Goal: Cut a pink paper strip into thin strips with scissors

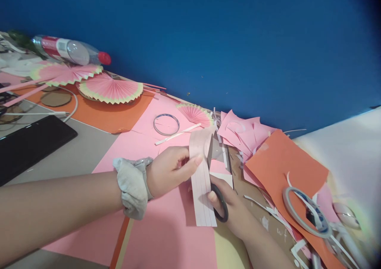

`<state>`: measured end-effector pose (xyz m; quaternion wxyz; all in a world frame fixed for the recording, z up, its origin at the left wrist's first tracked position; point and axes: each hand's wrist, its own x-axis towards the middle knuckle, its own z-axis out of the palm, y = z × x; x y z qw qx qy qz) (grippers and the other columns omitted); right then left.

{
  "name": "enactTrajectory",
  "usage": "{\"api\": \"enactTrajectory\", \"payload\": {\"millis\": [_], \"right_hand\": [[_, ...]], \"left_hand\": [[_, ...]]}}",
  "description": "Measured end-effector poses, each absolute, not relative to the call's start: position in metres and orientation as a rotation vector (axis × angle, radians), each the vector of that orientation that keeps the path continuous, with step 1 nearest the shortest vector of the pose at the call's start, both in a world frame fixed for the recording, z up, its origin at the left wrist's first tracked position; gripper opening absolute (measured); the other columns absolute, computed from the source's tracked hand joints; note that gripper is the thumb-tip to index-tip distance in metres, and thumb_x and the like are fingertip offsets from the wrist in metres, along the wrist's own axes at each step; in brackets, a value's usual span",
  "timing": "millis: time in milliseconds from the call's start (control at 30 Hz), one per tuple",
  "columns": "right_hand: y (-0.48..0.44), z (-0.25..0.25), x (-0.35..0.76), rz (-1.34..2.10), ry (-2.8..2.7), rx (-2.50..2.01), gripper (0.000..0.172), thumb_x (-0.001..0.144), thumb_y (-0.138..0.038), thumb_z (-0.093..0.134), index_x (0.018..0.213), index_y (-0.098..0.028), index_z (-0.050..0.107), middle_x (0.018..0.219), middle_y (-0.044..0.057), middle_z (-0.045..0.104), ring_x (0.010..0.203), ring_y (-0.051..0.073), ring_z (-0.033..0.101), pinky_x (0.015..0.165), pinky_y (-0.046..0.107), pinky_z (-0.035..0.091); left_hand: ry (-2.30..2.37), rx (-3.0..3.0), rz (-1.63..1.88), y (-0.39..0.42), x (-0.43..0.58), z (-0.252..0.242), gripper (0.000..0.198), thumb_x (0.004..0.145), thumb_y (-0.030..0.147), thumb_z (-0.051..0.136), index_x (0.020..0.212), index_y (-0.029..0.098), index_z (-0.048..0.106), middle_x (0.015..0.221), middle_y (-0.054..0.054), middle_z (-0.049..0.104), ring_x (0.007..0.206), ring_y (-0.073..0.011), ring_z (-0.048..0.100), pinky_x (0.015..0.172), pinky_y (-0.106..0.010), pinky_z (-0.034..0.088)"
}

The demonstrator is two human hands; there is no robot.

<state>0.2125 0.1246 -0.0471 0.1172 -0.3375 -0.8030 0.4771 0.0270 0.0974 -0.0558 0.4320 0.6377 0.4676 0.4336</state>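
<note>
My left hand (175,166), with a pale scrunchie on its wrist, pinches a long white paper strip (200,197) marked with lengthwise lines. The strip's far end curls over. Beside its right edge, my right hand (230,205) is closed round the black handle of a pair of scissors (222,205). The blades are mostly hidden behind the paper, so how far they are apart cannot be told. Pink paper sheets (160,237) lie under both hands, and a narrow cut strip (178,134) rests just beyond the left hand.
A roll of tape (166,124) and pleated pink fans (111,88) lie towards the blue wall (190,43). At left are a black phone (35,146) and a plastic bottle (71,50). Orange paper (285,162), a larger tape roll (293,205) and paper scraps crowd the right.
</note>
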Motion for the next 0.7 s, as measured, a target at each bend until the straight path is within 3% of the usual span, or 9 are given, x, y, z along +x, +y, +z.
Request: {"api": "enactTrajectory", "payload": {"millis": [700], "right_hand": [[0.1237,-0.0451,0.2130,1.374,-2.362,-1.017,0.056,0.085,-0.066,0.035,0.078,-0.017,0.061,0.069,0.004,0.058,0.063,0.019,0.053,0.054,0.026,0.049]], "left_hand": [[1.174,1.597,1.065,0.0966,0.0277,-0.0557,0.039,0.094,0.039,0.030,0.068,0.014,0.045,0.065,0.002,0.041,0.060,-0.0092,0.037,0.056,-0.024,0.032]]}}
